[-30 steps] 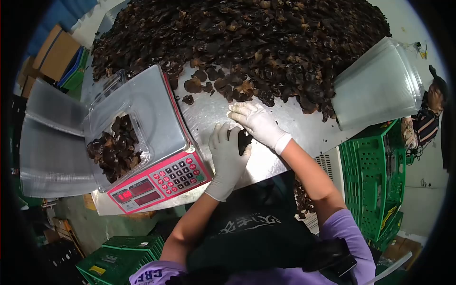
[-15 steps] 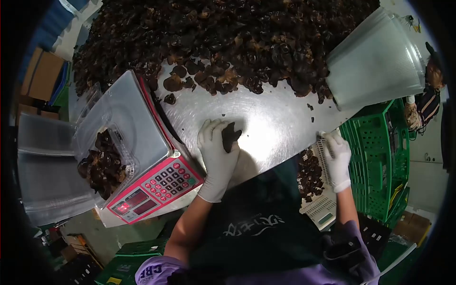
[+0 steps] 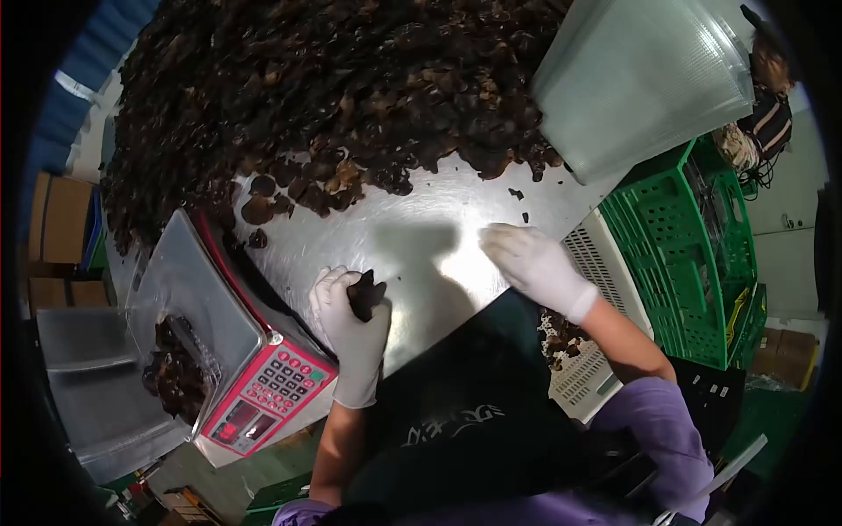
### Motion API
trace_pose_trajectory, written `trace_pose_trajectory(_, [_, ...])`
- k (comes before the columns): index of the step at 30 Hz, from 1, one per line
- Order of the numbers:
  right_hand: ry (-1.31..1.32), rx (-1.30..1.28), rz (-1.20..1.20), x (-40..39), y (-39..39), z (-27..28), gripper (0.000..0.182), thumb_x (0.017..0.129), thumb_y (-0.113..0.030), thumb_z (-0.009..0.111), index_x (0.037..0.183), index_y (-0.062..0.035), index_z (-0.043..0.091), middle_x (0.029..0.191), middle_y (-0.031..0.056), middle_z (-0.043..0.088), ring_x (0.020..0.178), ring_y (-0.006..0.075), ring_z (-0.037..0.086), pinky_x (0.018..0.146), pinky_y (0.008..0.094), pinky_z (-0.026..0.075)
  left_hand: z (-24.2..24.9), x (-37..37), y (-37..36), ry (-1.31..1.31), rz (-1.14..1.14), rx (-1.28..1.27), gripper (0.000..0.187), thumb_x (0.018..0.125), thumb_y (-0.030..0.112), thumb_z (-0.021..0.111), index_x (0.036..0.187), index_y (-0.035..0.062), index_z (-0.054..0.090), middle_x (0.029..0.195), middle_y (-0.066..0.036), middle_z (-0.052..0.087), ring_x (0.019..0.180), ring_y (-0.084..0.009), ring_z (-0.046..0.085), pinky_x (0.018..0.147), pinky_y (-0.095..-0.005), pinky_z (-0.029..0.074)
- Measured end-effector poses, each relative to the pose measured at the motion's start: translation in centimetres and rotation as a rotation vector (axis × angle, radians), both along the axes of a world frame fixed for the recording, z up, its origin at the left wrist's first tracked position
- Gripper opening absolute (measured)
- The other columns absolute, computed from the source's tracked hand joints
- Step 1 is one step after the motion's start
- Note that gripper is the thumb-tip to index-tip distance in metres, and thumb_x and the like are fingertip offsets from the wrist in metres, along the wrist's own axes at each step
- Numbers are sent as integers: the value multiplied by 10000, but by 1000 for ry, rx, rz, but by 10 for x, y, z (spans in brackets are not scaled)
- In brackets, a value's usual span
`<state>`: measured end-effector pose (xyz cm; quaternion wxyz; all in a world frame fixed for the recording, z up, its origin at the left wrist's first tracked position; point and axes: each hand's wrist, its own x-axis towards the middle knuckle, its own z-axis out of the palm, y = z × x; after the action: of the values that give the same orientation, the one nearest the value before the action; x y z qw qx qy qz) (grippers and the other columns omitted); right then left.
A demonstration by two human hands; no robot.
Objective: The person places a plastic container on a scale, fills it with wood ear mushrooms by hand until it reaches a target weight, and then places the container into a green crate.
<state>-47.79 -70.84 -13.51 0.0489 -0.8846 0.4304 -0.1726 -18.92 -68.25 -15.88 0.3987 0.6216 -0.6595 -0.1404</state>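
My left hand [image 3: 353,331], in a white glove, grips a dark piece of wood ear mushroom [image 3: 364,296] between thumb and fingers, low over the metal table [image 3: 421,206]. My right hand [image 3: 535,265], also gloved, is over the table near its front edge, fingers stretched out to the left and a little blurred. Nothing shows in it. Beyond both hands lies a large heap of wood ear mushrooms [image 3: 351,96]. On the left stands a red and grey digital scale [image 3: 272,386], bearing a clear plastic tray with wood ears [image 3: 180,377] in it.
Stacked clear plastic trays [image 3: 649,88] stand at the back right. A cream perforated basket [image 3: 605,254] with mushroom bits sits below the table's right edge, beside a green crate [image 3: 671,254]. More clear trays [image 3: 101,394] are left of the scale.
My right hand has moved left and up from the cream basket to over the table. My left hand still holds the wood ear mushroom. The whole view has shifted.
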Motion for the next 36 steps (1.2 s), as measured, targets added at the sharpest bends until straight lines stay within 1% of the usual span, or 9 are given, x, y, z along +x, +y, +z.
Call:
trace_pose_trajectory(4, [343, -41, -624, -116, 70, 12, 206, 695, -50, 688, 896, -66, 644, 871, 76, 637, 742, 285, 602, 646, 430, 466, 3, -2, 0, -32, 13, 22, 441, 619, -28, 669, 1044, 43, 577, 1127, -167, 569, 1174, -370, 502, 1026, -446, 362])
trace_pose_trajectory(9, [21, -150, -501, -50, 17, 14, 291, 849, -112, 638, 1134, -51, 635, 1145, 130, 655, 1077, 308, 622, 939, 419, 475, -6, -1, 0, -7, 43, -6, 420, 616, -66, 632, 1020, 41, 593, 1134, -169, 568, 1167, -363, 514, 1019, -433, 376])
trace_pose_trajectory(14, [-20, -165, -413, -18, -20, -27, 331, 849, -173, 645, 1157, -53, 618, 1218, 132, 620, 1176, 299, 560, 994, 439, 419, -9, -1, 2, 181, 140, 13, 365, 665, -47, 630, 1021, 30, 594, 1138, -162, 583, 1131, -323, 549, 987, -393, 427])
trace_pose_trajectory(18, [49, -238, -644, -40, 7, -18, 128, 756, -161, 725, 746, -87, 621, 867, 61, 624, 837, 257, 586, 757, 417, 418, -7, -1, 1, 175, 148, 3, 386, 669, -73, 617, 1042, 16, 577, 1143, -166, 576, 1130, -322, 543, 987, -381, 433])
trace_pose_trajectory(21, [-3, -232, -678, -13, 22, -15, 158, 783, -147, 695, 919, -86, 642, 987, 64, 630, 989, 266, 576, 844, 416, 415, -12, 1, 1, 130, 114, -3, 422, 663, -105, 599, 1066, 17, 567, 1156, -162, 568, 1119, -313, 539, 986, -367, 429])
trace_pose_trajectory(25, [-356, 63, -23, 105, 16, -37, 373, 823, -155, 650, 1177, -44, 611, 1240, 123, 591, 1198, 286, 538, 1052, 439, 368, -9, -1, -1, 191, 102, 2, 406, 676, -111, 582, 1063, 12, 568, 1171, -164, 556, 1116, -307, 526, 974, -366, 430])
trace_pose_trajectory(27, [-13, -14, 125, 131, 16, -31, 475, 856, -227, 614, 1289, -38, 564, 1334, 132, 542, 1269, 290, 494, 1096, 460, 313, -8, -3, 0, 162, 99, 31, 401, 680, -114, 566, 1063, 5, 567, 1176, -176, 550, 1122, -320, 514, 970, -377, 434])
trace_pose_trajectory(33, [207, -184, -642, -2, -21, -18, 365, 811, -202, 666, 1146, -59, 630, 1190, 127, 608, 1211, 298, 520, 1010, 523, 339, -3, -7, -5, 27, 72, 9, 389, 694, -89, 581, 1071, 8, 572, 1167, -176, 556, 1118, -321, 512, 986, -386, 417])
trace_pose_trajectory(36, [12, -355, -536, 18, -53, 17, 451, 779, -140, 685, 1219, -83, 599, 1212, 121, 596, 1192, 261, 531, 979, 419, 396, -4, -18, -11, 8, -7, 19, 394, 704, -41, 630, 1092, 0, 576, 1194, -179, 545, 1142, -353, 497, 992, -423, 413])
